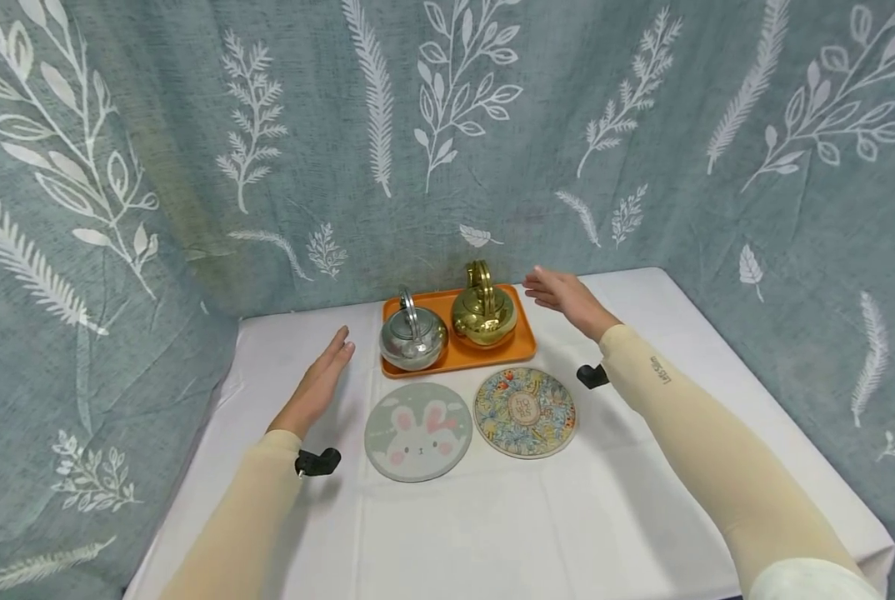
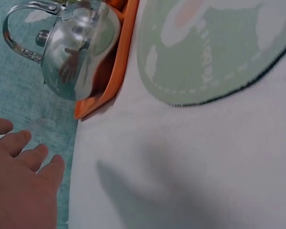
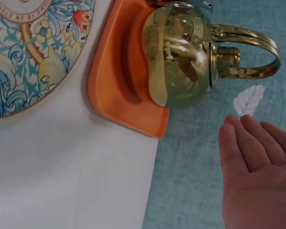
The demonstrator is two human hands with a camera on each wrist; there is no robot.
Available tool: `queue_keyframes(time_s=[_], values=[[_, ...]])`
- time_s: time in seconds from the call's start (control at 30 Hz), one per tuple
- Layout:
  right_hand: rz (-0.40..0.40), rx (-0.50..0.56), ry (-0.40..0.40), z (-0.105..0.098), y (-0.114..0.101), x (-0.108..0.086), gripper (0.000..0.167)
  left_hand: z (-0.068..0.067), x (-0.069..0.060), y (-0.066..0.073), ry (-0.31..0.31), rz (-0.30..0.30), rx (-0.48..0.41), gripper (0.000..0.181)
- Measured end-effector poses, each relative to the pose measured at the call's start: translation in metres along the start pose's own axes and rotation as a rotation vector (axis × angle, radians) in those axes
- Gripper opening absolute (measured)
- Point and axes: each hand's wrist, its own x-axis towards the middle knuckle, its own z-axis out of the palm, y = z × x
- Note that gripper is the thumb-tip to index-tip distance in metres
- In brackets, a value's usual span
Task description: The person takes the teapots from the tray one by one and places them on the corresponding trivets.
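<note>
- While the left hand (image 1: pixel 320 383) is held over the left side of the worktop (image 1: pixel 552 525), its fingers are extended and it grips nothing; the silver kettle (image 1: pixel 414 350) is the thing nearest to it, apart from the fingers.
- The right hand (image 1: pixel 571 300) likewise has its fingers straight and grasps nothing; it is raised near the gold kettle (image 1: pixel 485 327), to the right of it.
- The 2 kettles stand upright on the orange tray (image 1: pixel 458 361), silver on the left and gold on the right, each with its arched handle up.
- In front of the tray, 2 round mats lie flat just beside each other: the rabbit mat (image 1: pixel 417 437) on the left, the floral mat (image 1: pixel 526 414) on the right.
- White cloth covers the worktop, and a blue-green curtain (image 1: pixel 305 167) with white leaf prints hangs behind it.
- Beige sleeves (image 1: pixel 702 433) cover the forearms, with a black fitting (image 1: pixel 317 462) by each wrist.
</note>
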Motion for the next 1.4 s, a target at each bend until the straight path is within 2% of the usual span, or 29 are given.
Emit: queue_keyframes(time_s=[0.1, 0.2, 0.3, 0.4, 0.63, 0.77, 0.9, 1.17, 1.3, 1.4], values=[[0.002, 0.041, -0.002, 0.002, 0.001, 0.002, 0.076, 0.004, -0.003, 0.006, -0.003, 0.025, -0.063, 0.079], [-0.004, 0.069, 0.007, 0.004, 0.001, 0.003, 0.074, 0.01, -0.003, 0.009, -0.022, 0.058, -0.183, 0.071], [-0.016, 0.067, 0.017, 0.007, 0.0, 0.005, 0.073, 0.016, -0.004, 0.011, -0.055, 0.069, -0.313, 0.069], [-0.027, 0.061, 0.018, 0.008, -0.003, 0.008, 0.073, 0.021, -0.004, 0.01, -0.077, 0.059, -0.395, 0.071], [-0.027, 0.066, 0.01, 0.009, -0.004, 0.009, 0.077, 0.033, -0.001, -0.005, -0.079, 0.064, -0.439, 0.082], [-0.031, 0.08, 0.017, 0.012, -0.006, 0.009, 0.078, 0.039, -0.005, -0.002, -0.074, 0.063, -0.465, 0.088], [-0.03, 0.108, 0.015, 0.02, -0.003, 0.012, 0.076, 0.044, -0.012, -0.003, -0.063, 0.041, -0.556, 0.093], [-0.039, 0.121, 0.043, 0.027, -0.006, 0.02, 0.069, 0.05, -0.012, -0.005, -0.072, 0.005, -0.755, 0.096], [-0.054, 0.084, 0.045, 0.032, -0.011, 0.024, 0.068, 0.049, -0.01, -0.008, -0.071, -0.03, -0.824, 0.1], [-0.062, 0.06, 0.056, 0.034, -0.013, 0.029, 0.066, 0.049, -0.009, -0.011, -0.081, -0.046, -0.84, 0.103]])
